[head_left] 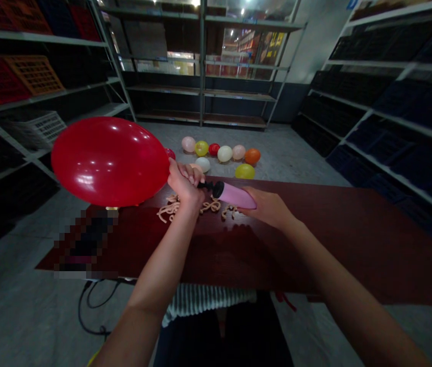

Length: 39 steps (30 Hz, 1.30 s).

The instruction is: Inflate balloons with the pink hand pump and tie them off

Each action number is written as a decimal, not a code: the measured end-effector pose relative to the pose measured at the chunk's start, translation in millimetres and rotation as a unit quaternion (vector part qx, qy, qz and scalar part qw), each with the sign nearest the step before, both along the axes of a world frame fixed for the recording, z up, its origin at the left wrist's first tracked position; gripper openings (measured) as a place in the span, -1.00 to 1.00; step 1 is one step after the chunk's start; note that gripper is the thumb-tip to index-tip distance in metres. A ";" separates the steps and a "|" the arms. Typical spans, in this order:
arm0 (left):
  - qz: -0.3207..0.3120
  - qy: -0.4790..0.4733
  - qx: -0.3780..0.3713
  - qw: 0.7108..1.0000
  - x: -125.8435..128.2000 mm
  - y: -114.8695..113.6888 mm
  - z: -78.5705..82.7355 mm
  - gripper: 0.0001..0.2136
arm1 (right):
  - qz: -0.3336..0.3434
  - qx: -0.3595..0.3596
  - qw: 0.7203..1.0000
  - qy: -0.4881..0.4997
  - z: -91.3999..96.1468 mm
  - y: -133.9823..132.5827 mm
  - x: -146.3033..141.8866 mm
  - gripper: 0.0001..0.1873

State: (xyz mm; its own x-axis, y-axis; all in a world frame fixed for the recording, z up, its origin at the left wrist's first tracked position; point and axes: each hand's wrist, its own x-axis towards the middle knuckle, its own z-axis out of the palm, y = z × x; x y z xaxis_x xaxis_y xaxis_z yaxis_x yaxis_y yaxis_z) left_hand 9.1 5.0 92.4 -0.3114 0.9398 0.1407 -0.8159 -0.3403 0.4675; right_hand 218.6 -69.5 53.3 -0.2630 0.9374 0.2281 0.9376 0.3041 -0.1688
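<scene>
A large inflated red balloon (110,162) extends to the left from my left hand (185,182). The fingers of that hand are closed around the balloon's neck, where it meets the black nozzle end of a pink balloon pump (234,195). My right hand (265,206) is wrapped around the pink barrel at its other end. The pump is held tilted above the dark red table (334,234). Under my hands lie several uninflated beige balloons (211,205), partly hidden by my left forearm.
Several inflated balloons, among them an orange balloon (253,156) and a yellow balloon (245,171), rest on the floor beyond the table. Shelves with crates (34,71) stand left and right. A black cable (81,306) hangs below the table's left front edge.
</scene>
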 end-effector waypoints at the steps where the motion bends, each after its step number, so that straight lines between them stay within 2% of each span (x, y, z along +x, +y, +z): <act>1: 0.003 -0.004 -0.001 1.000 -1.7 2.2 -0.9 -0.43 | -0.001 0.002 1.000 -0.001 -1.2 -0.3 4.3 -0.46; 7: 0.015 -0.021 -0.030 0.999 -12.5 11.8 -1.3 -0.42 | -0.007 0.004 1.000 -0.008 -10.9 -12.7 44.6 -0.46; 12: 0.017 -0.014 -0.027 0.999 -15.7 7.4 4.8 -0.44 | -0.028 0.061 0.998 -0.021 -20.6 -25.5 82.4 -0.44; 15: 0.015 -0.010 -0.009 1.000 -14.8 2.8 7.7 -0.44 | -0.036 0.080 0.996 -0.023 -22.0 -30.1 89.1 -0.47; 20: 0.046 -0.014 -0.010 0.999 -13.8 0.2 9.2 -0.43 | -0.041 0.116 0.992 -0.039 -20.5 -27.6 71.4 -0.57; 24: 0.043 0.005 -0.013 0.999 -8.0 0.1 5.3 -0.40 | -0.027 0.152 0.986 -0.059 -16.8 -15.7 48.3 -0.56; 29: 0.022 -0.008 -0.013 1.000 1.9 -4.6 1.5 -0.48 | -0.005 0.160 0.985 -0.065 -3.9 0.8 5.0 -0.54; 34: 0.026 -0.018 0.011 0.999 -11.9 -4.0 5.6 -0.52 | -0.012 0.155 0.986 -0.061 7.1 6.5 -35.3 -0.53; 39: 0.024 -0.012 0.010 1.000 -16.2 -1.7 7.4 -0.50 | 0.002 0.142 0.989 -0.040 -1.0 6.4 -33.6 -0.50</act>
State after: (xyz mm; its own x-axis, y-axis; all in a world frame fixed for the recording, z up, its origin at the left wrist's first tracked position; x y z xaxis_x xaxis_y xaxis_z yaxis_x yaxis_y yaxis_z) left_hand -7.1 3.3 99.8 -0.3588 0.9212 0.1505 -0.8100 -0.3874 0.4402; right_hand 185.0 -63.0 52.3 -0.2938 0.8376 0.4604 0.9433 0.3318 -0.0016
